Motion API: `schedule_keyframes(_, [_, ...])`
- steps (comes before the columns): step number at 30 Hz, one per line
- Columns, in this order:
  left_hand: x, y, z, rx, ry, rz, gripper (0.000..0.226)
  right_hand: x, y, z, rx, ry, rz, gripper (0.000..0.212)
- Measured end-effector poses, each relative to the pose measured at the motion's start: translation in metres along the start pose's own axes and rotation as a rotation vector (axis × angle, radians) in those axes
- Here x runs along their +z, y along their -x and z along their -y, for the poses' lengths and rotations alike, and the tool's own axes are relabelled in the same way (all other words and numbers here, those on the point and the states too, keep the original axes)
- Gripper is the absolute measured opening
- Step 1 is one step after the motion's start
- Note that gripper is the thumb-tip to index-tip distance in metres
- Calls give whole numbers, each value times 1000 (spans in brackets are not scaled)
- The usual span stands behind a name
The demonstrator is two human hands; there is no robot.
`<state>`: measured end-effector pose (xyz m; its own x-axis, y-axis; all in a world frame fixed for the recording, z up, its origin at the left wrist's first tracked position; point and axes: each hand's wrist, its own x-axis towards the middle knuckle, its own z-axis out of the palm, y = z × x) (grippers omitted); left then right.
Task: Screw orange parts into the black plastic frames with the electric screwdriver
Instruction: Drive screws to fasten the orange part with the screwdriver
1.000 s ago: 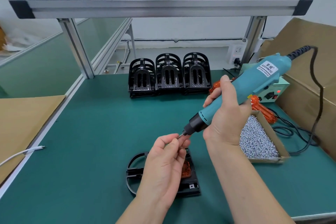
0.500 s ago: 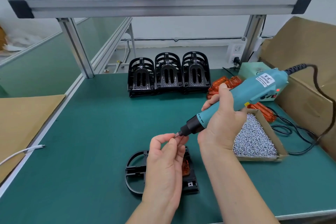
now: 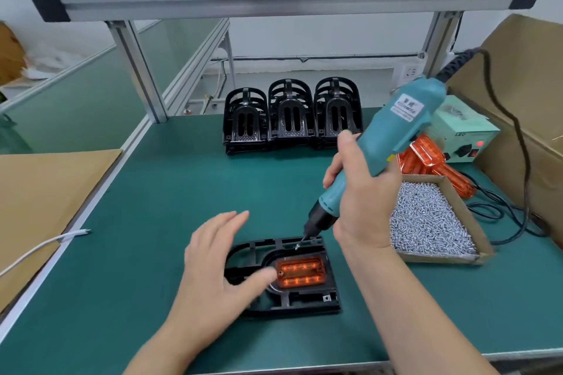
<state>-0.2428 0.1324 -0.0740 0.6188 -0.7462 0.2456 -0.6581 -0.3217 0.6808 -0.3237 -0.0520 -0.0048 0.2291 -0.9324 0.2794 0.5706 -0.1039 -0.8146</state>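
Note:
A black plastic frame lies flat on the green mat near the front edge, with an orange part seated in its middle. My right hand grips the teal electric screwdriver, tilted down to the left. A screw sits on the bit tip, just above the frame's far edge. My left hand is spread with straight fingers over the frame's left end, its thumb beside the orange part.
Three stacks of black frames stand at the back. A cardboard tray of screws sits to the right, loose orange parts and a power box behind it. The screwdriver cord loops right. Brown cardboard lies left.
My left hand let go of the screw at the bit and dropped onto the frame. The screwdriver swung more upright and its tip came down to the frame's far edge.

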Motion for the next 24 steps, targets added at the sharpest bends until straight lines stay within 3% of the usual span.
schedule_keyframes(3, [2,4,22,37,-127,249,111,3,12,-8,-32,59,98,16])
schedule_keyframes(6, [11,4,32,35,-186,283,128,9,23,-16,-49,109,161,16])
schedule_keyframes(24, [18,2,36,38,-76,234,129,25,40,-35,-20,323,412,23])
